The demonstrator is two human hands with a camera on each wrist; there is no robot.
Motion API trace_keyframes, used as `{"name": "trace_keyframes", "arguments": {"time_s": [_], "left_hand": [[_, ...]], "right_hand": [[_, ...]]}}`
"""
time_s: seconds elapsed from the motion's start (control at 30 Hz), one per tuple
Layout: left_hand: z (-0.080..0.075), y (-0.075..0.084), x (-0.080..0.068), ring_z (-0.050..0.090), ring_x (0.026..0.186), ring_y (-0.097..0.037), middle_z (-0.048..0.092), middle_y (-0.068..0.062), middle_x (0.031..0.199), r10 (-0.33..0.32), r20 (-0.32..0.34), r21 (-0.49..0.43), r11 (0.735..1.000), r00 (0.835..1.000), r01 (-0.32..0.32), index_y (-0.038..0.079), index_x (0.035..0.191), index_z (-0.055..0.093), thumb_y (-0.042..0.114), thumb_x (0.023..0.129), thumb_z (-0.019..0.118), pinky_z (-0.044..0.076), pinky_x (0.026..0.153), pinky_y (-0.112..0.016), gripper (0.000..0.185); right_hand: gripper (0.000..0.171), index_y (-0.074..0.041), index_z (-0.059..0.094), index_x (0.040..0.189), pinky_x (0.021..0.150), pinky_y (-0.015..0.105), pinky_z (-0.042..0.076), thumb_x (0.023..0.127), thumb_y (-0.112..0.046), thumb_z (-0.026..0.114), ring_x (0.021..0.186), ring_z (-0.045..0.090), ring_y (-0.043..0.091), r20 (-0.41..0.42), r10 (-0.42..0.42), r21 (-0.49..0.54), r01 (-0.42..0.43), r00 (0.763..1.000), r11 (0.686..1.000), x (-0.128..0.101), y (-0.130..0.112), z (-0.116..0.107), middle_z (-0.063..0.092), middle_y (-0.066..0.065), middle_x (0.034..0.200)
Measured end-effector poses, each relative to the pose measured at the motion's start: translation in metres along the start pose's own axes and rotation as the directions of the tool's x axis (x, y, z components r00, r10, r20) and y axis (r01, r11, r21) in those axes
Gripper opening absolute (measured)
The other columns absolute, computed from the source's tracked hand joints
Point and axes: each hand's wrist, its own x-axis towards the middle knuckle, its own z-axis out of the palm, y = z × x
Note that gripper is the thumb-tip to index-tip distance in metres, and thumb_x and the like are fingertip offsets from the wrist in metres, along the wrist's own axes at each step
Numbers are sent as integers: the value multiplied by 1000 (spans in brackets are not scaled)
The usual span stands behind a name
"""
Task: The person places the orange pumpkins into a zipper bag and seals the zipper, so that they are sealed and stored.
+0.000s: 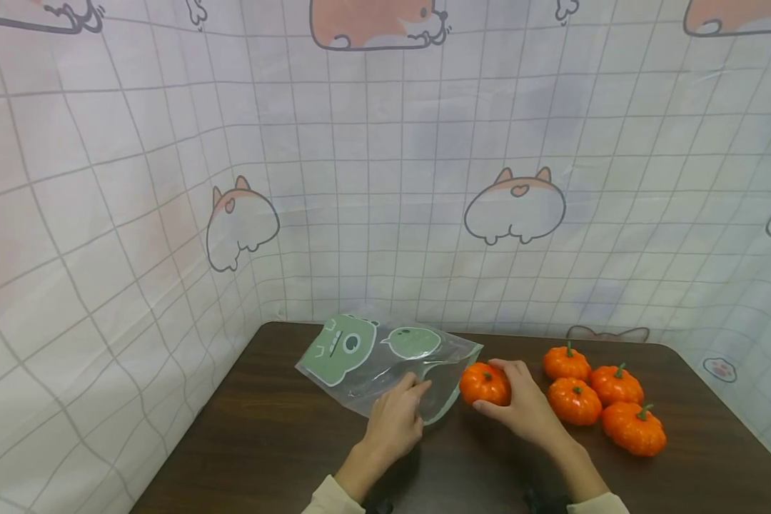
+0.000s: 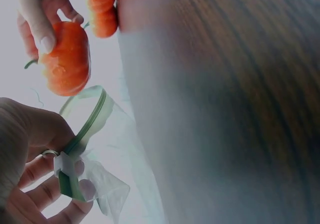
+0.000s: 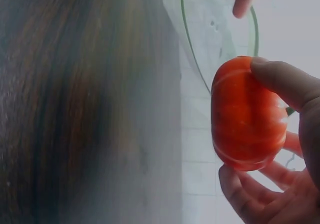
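Observation:
A clear zip bag [image 1: 385, 364] with green cartoon prints lies on its side, its mouth toward the right. My left hand [image 1: 395, 417] grips the near edge of that mouth by the slider; in the left wrist view the bag's green rim [image 2: 92, 119] stands apart in a loop. Between thumb and fingers my right hand [image 1: 527, 403] holds a small orange pumpkin [image 1: 485, 384] right at the bag's opening. The right wrist view shows the pumpkin [image 3: 249, 114] pinched at its sides, with the bag's mouth [image 3: 220, 34] just beyond it.
Several more orange pumpkins [image 1: 575, 401] with green stems cluster at the right of the dark wooden table [image 1: 250, 435]. A white gridded cloth [image 1: 385, 264] with cartoon dogs hangs behind the table and along its sides.

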Motion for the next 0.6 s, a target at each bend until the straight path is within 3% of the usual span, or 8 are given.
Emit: {"name": "trace_keyframes", "arguments": {"time_s": [0.33,0.6], "left_hand": [[-2,4,2,54,70,-10,64,5,111,30,21,-44,999,999,-29,14,131,70,-2,68,75,45,57,-25,65],[-2,6,2,51,68,-8,64,5,111,49,5,-75,996,999,-48,15,132,69,0,72,76,42,57,-21,63]], "right_hand": [[71,-8,57,135,87,47,53,78,-34,88,106,62,29,-21,-52,22,52,998,998,0,-7,10,56,13,126],[70,-8,58,134,93,52,53,77,-35,89,112,63,28,-26,-75,22,75,997,997,-2,-9,19,61,8,128]]}}
